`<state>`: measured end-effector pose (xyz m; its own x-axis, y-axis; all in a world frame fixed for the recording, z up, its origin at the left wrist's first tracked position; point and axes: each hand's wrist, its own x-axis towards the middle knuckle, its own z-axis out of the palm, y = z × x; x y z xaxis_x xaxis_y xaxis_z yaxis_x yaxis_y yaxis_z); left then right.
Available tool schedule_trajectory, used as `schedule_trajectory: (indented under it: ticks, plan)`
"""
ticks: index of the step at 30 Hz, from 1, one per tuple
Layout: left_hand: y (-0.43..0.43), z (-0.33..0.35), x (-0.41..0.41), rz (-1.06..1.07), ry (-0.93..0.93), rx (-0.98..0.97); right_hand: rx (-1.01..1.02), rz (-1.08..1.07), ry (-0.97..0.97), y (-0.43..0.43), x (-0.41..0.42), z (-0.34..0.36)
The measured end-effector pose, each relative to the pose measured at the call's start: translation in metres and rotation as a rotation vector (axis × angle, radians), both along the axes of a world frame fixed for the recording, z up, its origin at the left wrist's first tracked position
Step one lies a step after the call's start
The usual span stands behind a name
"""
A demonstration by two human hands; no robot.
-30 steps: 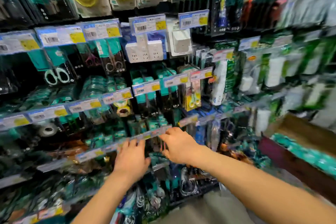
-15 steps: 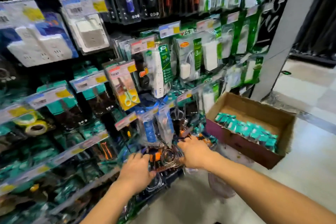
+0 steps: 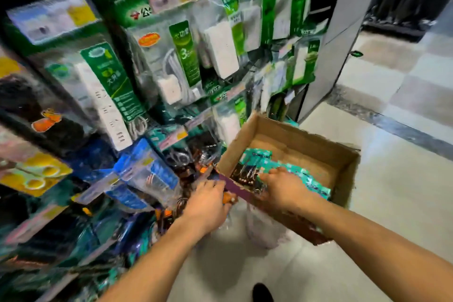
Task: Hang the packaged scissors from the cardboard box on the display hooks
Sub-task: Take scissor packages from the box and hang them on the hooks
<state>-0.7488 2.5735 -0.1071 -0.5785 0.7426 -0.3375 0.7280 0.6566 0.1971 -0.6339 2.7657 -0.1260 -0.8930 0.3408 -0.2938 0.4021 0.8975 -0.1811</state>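
Right hand (image 3: 284,189) palm down inside an open brown corrugated cardboard box (image 3: 306,141), fingers bent onto the packs there; too blurred to tell whether pinching one or merely pressing. Under and just beyond that hand, a loose heap of packaged scissors in glossy teal card and clear plastic (image 3: 311,179), flat and overlapping, along the near side of the box. At its fingertips, one flat pack with a dark front (image 3: 246,174). Bare ribbed cardboard bottom farther off, beyond the heap. Purple printed outer face on the box wall nearest both hands. Left hand (image 3: 208,203) outside the box at its near left corner, fingers curled toward the wall; cannot tell whether gripping anything, with a small orange piece (image 3: 229,197) just by the fingertips. Above and to the left of the left hand, price-tagged display hooks (image 3: 172,138) crowded with shiny hanging packs: white power strips with coiled cable beside green card (image 3: 181,61), blue-backed clear packs (image 3: 147,171), and yellow-handled scissors on card (image 3: 31,174) far to the left. Beneath the box, something pale and translucent (image 3: 264,230), shape unclear. Below both forearms and to the right of the right hand, smooth pale glossy floor tiles (image 3: 392,203) crossed by a dark strip. Beyond the box, a flat grey upright panel (image 3: 338,32).
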Motion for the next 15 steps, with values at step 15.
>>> schedule_trajectory:
  ticks: [15]
  plan:
    - [0.164, -0.081, -0.053, 0.247, -0.281, -0.024, -0.076, -0.189, -0.113, 0.098, -0.044, -0.082]
